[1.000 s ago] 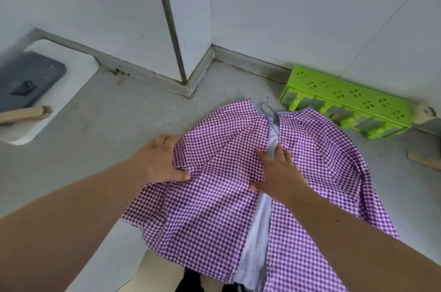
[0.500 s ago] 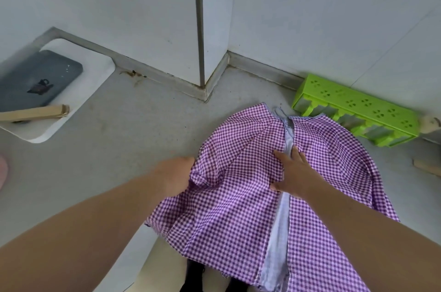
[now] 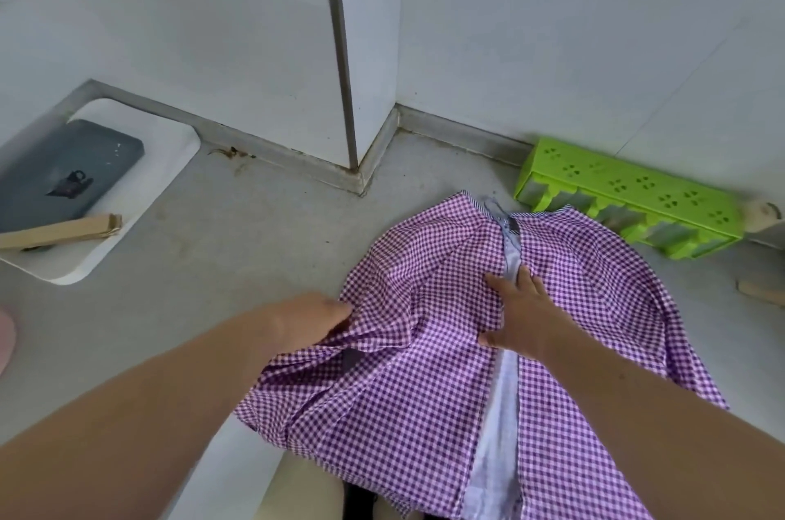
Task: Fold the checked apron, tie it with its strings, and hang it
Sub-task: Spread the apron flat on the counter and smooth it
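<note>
The purple-and-white checked apron (image 3: 424, 383) lies spread on the grey counter, its near end hanging over the front edge. A pale blue band (image 3: 503, 392) runs down its middle. My left hand (image 3: 308, 317) grips a bunched fold at the apron's left edge, fingers curled into the cloth. My right hand (image 3: 516, 313) lies flat on the middle of the apron with fingers spread, pressing beside the pale band. The apron's strings are not visible.
A green plastic rack (image 3: 633, 196) lies against the back wall, just behind the apron. At the left, a white tray (image 3: 140, 196) holds a dark grey slab (image 3: 63, 167) and a wooden piece (image 3: 63, 230). A white pillar corner (image 3: 357, 94) stands behind.
My left hand has gone from resting on the apron's left side to gripping and bunching that edge inward. The right hand stays pressed on the middle. The camera has shifted left.
</note>
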The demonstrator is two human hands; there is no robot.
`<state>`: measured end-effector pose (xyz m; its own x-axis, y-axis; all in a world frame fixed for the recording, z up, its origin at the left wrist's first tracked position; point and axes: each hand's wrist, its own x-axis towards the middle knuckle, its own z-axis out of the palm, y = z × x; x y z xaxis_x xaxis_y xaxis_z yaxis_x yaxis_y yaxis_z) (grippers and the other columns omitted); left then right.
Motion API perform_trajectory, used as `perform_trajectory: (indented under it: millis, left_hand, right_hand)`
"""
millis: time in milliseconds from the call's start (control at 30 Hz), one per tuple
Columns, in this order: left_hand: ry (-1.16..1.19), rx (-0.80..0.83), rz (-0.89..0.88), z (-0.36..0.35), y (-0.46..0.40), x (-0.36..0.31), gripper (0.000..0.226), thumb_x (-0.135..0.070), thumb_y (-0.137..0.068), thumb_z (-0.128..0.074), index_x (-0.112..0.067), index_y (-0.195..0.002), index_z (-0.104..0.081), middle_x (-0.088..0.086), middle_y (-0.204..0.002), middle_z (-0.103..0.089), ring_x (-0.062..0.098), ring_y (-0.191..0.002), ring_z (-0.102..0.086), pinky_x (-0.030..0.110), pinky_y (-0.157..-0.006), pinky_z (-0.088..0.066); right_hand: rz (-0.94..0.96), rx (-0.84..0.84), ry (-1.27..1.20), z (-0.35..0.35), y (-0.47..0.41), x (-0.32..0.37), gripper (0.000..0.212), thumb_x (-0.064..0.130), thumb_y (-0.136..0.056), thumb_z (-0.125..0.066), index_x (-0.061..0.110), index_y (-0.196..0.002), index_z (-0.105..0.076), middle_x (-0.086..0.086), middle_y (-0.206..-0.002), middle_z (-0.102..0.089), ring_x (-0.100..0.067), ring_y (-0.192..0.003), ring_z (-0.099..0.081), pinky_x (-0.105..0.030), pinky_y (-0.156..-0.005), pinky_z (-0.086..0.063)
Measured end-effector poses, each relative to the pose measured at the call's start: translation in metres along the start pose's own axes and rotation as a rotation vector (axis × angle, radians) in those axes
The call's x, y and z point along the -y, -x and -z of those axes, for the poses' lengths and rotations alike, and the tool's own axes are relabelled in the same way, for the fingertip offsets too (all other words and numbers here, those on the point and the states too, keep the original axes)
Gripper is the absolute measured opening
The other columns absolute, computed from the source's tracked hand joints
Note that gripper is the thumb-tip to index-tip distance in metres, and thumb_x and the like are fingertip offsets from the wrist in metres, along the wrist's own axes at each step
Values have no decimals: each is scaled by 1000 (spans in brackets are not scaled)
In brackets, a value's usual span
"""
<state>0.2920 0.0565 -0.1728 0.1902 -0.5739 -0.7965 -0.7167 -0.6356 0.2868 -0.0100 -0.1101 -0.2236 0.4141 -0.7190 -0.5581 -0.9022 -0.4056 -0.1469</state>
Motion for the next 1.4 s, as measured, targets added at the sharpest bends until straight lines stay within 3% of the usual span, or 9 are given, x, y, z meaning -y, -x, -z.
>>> perform_trajectory:
  millis: [100,200,433,567,733,833,1033,1267,1400]
  left_hand:
    - [-19,-218,51,-7,-14,13,36,-39,-95,-62,-26,-128,-66,5,-137,-61,26,-112,-65,42,-103,-53]
    - [-2,-187,92,-16,-17,17,61,-51,-79,-74,-28,-133,-55,2,-137,-50,27,-119,-61,46,-107,-52]
    - [23,-99,-39,-34,-13,-11,33,-44,-104,-49,-22,-84,-64,3,-104,-63,20,-90,-60,35,-90,-51]
    - [285,-58,-68,-16,-2,-22,36,-43,-109,-42,-25,-131,-64,-1,-129,-67,23,-113,-65,29,-98,-44]
    - [866,-154,17,21,5,-12,40,-39,-101,-58,-20,-136,-66,7,-123,-74,31,-108,-71,48,-108,-50]
    - [1044,-202,-36,42,4,-2,35,-37,-100,-63,-23,-133,-63,9,-124,-73,33,-110,-70,51,-104,-53]
    - [-47,104,14,58,11,37,22,-38,-94,-63,-22,-110,-65,2,-101,-70,14,-79,-62,28,-74,-52]
    - [830,-99,-17,113,21,65,33,-20,-92,-66,-9,-122,-69,16,-114,-77,38,-114,-70,53,-107,-51]
    - [184,-527,43,144,16,76,23,-30,-101,-60,-9,-110,-64,6,-94,-65,20,-82,-62,33,-68,-48]
  right_hand:
    - [-2,0,-4,0,0,-1,119,63,-76,-79,36,-163,-2,-22,-170,10,-41,-157,10,-49,-123,0]
    - [-5,0,-3,-1,-1,-2,119,63,-77,-79,36,-163,-2,-22,-170,11,-41,-157,10,-51,-124,-2]
    - [-52,-88,240,1,8,17,108,60,-83,-73,33,-162,-4,-20,-169,2,-42,-153,-18,-55,-121,-27]
    - [6,46,219,-8,14,49,94,18,-96,-56,39,-162,7,-23,-169,0,-50,-150,-20,-58,-108,-47]
    - [-69,122,185,-11,3,58,111,87,-81,-43,37,-160,16,-25,-168,13,-56,-152,-2,-64,-117,-30]
    - [-99,119,226,-10,1,60,128,90,-72,-56,33,-160,19,-28,-168,10,-56,-152,-7,-62,-114,-36]
    - [-91,112,278,-12,-3,61,134,89,-70,-58,28,-160,21,-36,-165,6,-57,-150,-15,-62,-116,-35]
    - [-119,154,319,-7,-7,68,136,87,-71,-61,27,-159,24,-38,-164,5,-54,-152,-16,-60,-118,-32]
    - [-111,150,318,-9,-10,66,136,88,-69,-60,27,-158,24,-36,-165,1,-52,-153,-11,-61,-120,-28]
